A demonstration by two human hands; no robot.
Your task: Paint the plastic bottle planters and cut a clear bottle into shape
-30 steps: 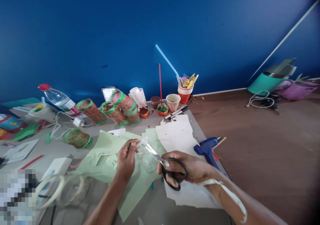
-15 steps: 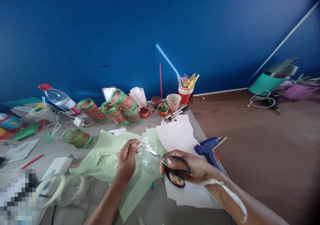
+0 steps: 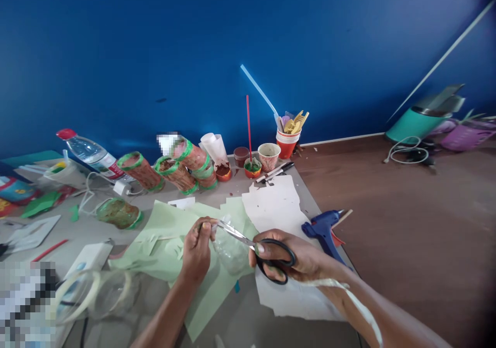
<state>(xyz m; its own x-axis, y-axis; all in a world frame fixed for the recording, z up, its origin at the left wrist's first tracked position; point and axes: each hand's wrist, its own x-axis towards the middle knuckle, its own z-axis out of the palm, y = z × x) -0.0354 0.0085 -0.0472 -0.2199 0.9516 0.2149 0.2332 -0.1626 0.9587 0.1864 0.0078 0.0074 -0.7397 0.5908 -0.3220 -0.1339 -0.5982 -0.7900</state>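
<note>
My right hand (image 3: pixel 281 255) is closed through the black handles of a pair of scissors (image 3: pixel 235 232), whose blades point up and left. The blade tips meet a clear crinkled plastic piece (image 3: pixel 231 252), which hangs over light green paper (image 3: pixel 215 296). Thumb and fingers of my left hand (image 3: pixel 199 239) pinch the upper edge of that plastic beside the tips. A torn white paper sheet (image 3: pixel 273 203) lies to the right of the green one, partly under my right hand. A whitish strip (image 3: pixel 362 309) rests along my right forearm.
Brown and green painted tubes (image 3: pixel 141 171) and a water bottle (image 3: pixel 93 153) stand back left. Paint cups (image 3: pixel 252 168) and a cup of plastic cutlery (image 3: pixel 287 144) are at the back. A blue glue gun (image 3: pixel 327 232) lies right; tape rolls (image 3: pixel 77 296) lie front left.
The scissors' handles have come slightly closer together, and the plastic hangs a little differently below the blades. Both hands keep nearly the same place.
</note>
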